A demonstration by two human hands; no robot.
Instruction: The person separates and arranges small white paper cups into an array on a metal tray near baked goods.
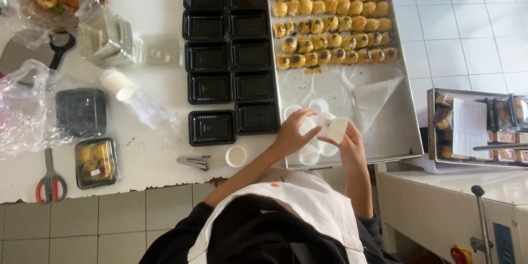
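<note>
My right hand (351, 144) holds a small stack of white paper baking cups (334, 128) over the near end of a large metal tray (404, 126). My left hand (292, 132) pinches at the same stack from the left. Several single white cups (309, 154) lie on the tray under my hands. At the tray's far end sit rows of round golden pastries (333, 23), some topped with dark seeds. To the left of the tray lie two columns of black plastic trays (231, 55), all without contents.
A lone white cup (236, 156) and metal tongs (194, 161) lie near the counter's front edge. Further left are a packed pastry box (96, 161), red-handled scissors (50, 181), a sleeve of cups (118, 84), clear lids (107, 38) and plastic bags. A second tray (476, 126) sits right.
</note>
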